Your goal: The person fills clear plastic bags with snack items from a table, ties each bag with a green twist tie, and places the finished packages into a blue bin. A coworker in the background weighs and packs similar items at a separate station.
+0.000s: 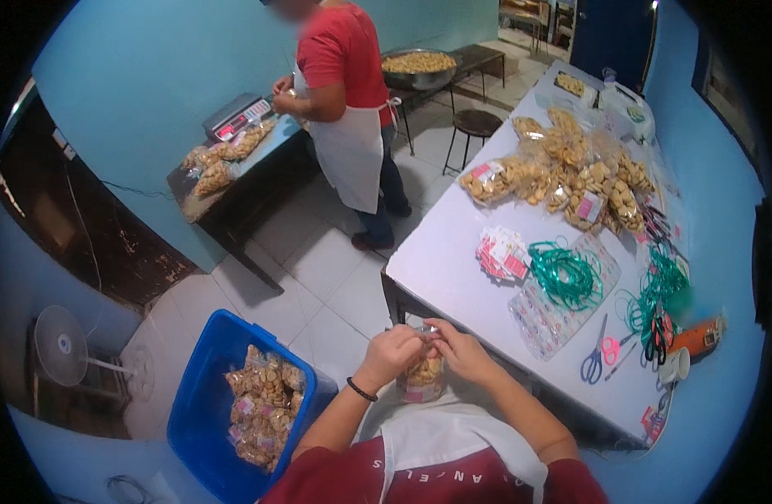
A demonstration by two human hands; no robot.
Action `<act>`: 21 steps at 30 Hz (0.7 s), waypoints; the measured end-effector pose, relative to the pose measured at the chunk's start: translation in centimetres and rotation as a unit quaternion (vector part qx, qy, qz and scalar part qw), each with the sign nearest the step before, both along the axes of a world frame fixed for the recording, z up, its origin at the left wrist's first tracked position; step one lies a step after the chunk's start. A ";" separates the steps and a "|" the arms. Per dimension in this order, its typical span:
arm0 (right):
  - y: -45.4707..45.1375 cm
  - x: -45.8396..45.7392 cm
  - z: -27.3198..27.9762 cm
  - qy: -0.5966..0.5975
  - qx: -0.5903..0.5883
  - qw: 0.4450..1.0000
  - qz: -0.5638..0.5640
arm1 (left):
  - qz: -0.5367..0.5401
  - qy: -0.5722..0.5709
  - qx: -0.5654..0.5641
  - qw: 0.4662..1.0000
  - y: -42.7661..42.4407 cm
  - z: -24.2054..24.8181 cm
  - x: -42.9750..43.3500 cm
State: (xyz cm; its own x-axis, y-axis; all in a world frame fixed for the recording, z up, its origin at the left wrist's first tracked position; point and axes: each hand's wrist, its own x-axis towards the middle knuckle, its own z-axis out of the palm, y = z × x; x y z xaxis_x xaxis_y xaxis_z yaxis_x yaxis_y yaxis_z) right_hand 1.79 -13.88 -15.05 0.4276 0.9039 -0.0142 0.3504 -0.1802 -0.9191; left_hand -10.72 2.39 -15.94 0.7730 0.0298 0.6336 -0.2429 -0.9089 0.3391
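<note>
A clear plastic bag of yellowish snack pieces [422, 378] with a pink and white label rests near my lap. At its gathered top, my left hand [392, 354], with a black braided band on the wrist, pinches the plastic. Close beside it, my right hand [462, 353] grips the same bag neck. The fingers of both hands nearly meet and partly hide the neck. On the white table to the right lie green ribbons [565, 275], a stack of printed labels [503, 253], scissors with dark blue handles [593, 362] and pink-handled scissors [610, 348].
A blue plastic bin [194, 403] of filled bags stands at left. Filled bags [565, 167] are heaped on the white table [423, 271]. A co-worker in a white apron [354, 157] stands by a digital scale [238, 116]. A stool [477, 123] and standing fan [61, 345] are also around.
</note>
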 end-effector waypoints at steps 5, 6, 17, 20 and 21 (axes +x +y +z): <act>0.2 0.0 -0.8 -0.048 -0.007 0.998 -0.038 | 0.027 -0.002 -0.009 1.000 -1.3 0.7 0.9; 0.0 0.1 -1.2 -0.057 0.006 0.998 -0.040 | 0.033 -0.012 -0.029 0.999 -1.4 0.5 0.8; -1.5 -1.2 -4.1 -0.117 0.024 0.993 -0.007 | 0.214 0.056 -0.217 0.951 2.3 -2.7 -5.6; -1.4 -1.5 -1.4 -0.123 0.013 0.992 0.019 | 0.323 0.040 -0.114 0.939 4.9 -1.5 -9.7; -1.4 -1.3 -0.2 -0.138 -0.003 0.990 0.022 | 0.364 0.048 -0.096 0.925 5.9 -1.1 -11.4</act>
State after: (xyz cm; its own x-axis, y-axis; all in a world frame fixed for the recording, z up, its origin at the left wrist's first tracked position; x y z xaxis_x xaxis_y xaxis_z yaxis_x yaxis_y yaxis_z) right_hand 0.47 -15.30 -15.22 0.3760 0.9221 0.0917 0.5959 -0.1648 -0.7860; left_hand -22.07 8.28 -17.06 0.5561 0.6700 0.4918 0.4506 -0.7403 0.4990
